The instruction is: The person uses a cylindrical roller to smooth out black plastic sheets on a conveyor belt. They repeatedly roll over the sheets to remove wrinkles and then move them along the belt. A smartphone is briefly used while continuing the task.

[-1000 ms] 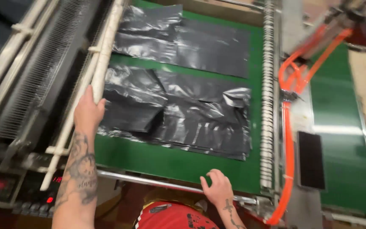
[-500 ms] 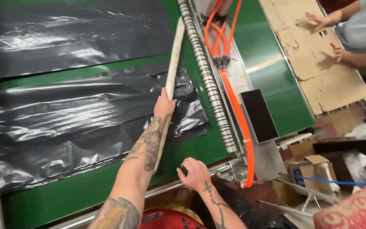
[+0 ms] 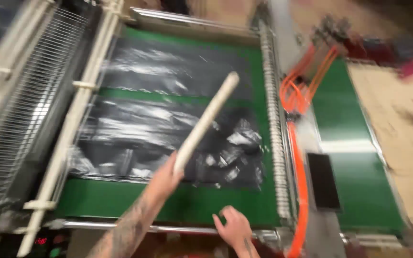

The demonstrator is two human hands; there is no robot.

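We see 2 black plastic sheets [image 3: 168, 119] on 1 green belt [image 3: 187, 205] | left hand [image 3: 166, 177] fingers grip 1 white rod [image 3: 206, 122] | right hand [image 3: 235, 229] fingers spread, empty

Green conveyor belt [image 3: 359, 191], orange hoses [image 3: 297, 95]

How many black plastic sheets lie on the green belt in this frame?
2: a far black sheet near the belt's top end, and a near black sheet beneath the pale stick held by the left hand. Blur may hide more.

Small red-lit display [image 3: 41, 241], machine's bottom-left corner
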